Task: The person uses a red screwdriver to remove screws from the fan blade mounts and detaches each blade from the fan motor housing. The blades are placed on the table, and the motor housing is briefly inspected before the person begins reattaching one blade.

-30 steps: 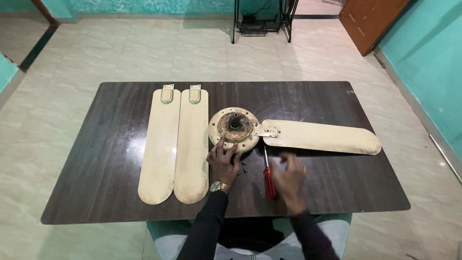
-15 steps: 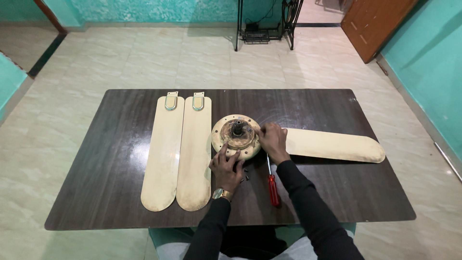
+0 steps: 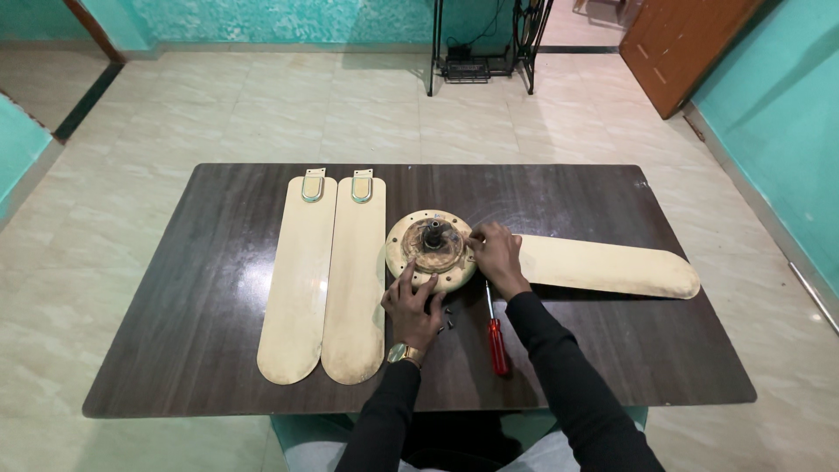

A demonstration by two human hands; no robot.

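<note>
A round cream ceiling-fan motor hub lies at the middle of a dark wooden table. My left hand rests on the hub's near rim, fingers spread. My right hand covers the bracket end of a cream fan blade where that blade meets the hub's right side; whether the fingers pinch a screw is hidden. A red-handled screwdriver lies loose between my arms. A few small black screws sit beside my left hand.
Two more cream fan blades lie side by side left of the hub, brackets pointing away from me. Beyond the table a black metal stand sits on the tiled floor, with a brown door at the right wall.
My right hand left the spot near the screwdriver handle and reached up to the blade bracket at the hub. The left hand stayed on the hub's rim. The camera tilted slightly.
</note>
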